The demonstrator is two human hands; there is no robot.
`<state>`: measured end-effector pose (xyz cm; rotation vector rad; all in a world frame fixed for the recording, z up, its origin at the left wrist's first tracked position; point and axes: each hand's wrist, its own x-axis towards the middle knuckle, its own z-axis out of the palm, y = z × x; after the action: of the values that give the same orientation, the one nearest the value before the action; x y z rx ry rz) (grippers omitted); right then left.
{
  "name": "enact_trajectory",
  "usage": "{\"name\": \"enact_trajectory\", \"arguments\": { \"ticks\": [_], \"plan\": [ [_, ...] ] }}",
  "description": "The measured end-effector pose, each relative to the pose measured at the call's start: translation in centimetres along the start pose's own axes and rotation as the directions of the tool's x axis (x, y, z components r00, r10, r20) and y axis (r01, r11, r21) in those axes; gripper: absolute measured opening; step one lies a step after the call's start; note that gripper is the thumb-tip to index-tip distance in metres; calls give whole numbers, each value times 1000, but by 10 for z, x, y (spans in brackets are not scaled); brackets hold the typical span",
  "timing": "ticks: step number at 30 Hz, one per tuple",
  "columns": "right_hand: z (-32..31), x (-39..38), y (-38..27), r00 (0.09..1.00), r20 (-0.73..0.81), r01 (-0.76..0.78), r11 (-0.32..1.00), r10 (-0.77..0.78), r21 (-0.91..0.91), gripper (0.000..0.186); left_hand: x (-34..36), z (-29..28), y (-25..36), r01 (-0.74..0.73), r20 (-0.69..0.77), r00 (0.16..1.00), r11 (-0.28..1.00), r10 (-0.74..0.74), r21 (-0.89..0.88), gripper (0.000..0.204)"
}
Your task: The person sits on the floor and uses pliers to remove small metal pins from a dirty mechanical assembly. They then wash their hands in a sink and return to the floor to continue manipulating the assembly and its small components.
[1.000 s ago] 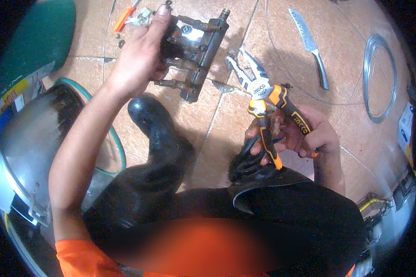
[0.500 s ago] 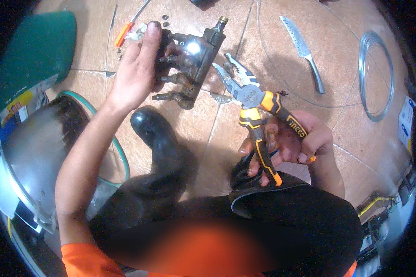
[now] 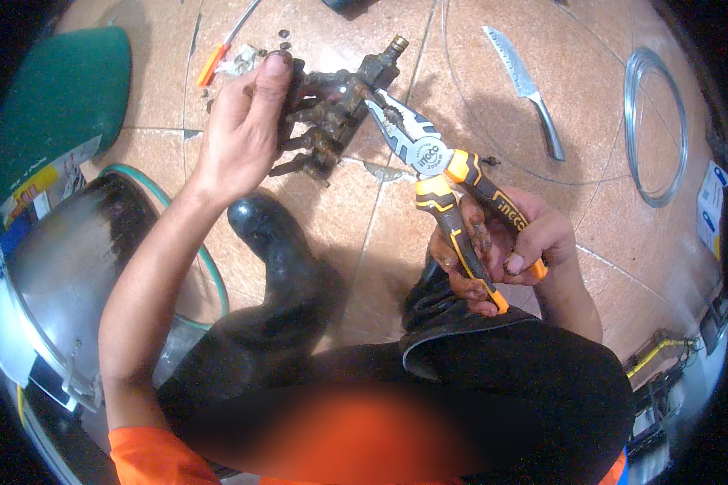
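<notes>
My left hand [image 3: 243, 133] grips a dark, greasy metal rail [image 3: 339, 121] with several short nozzles along its side and a brassy threaded end at the top. In my right hand [image 3: 514, 250] are yellow-and-black combination pliers [image 3: 429, 156], fingers wrapped round the handles, which stand apart. The pliers' jaws reach the rail's right side, by one of its fittings; whether they touch it I cannot tell. Grime coats the fingers of my right hand.
An orange-handled screwdriver [image 3: 213, 65], small dark rings [image 3: 284, 34], a knife [image 3: 519, 73] and a wire coil [image 3: 655, 125] lie on the tiles [image 3: 380, 234]. At left are a green object [image 3: 65, 93], a green hose [image 3: 209, 271] and a metal pot [image 3: 61, 263]. My boots [image 3: 263, 230] show below.
The pliers' jaws have moved up and left to the rail, and their handles have tilted slightly. My left hand has shifted a little, the rail tilting with it.
</notes>
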<state>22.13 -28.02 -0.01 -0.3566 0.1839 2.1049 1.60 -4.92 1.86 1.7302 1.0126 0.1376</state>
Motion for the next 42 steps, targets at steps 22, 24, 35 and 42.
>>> {"name": "enact_trajectory", "arguments": {
  "ticks": [22,24,35,42],
  "plan": [
    [8,11,8,826,-156,-269,-137,-541,-953,49,7,-1,4,135,-41,991,946,-129,295,61],
    [-5,4,-1,925,-266,-96,510,-272,-855,60,5,-3,4,86,-43,996,947,-77,309,58],
    [-10,12,1,993,98,-74,997,73,13,79,-3,1,-6,-248,-23,965,941,260,229,43],
    [-28,2,7,998,-47,-52,973,43,-227,52,-1,-1,-9,-302,-1,951,928,310,217,41]
  ]
}}
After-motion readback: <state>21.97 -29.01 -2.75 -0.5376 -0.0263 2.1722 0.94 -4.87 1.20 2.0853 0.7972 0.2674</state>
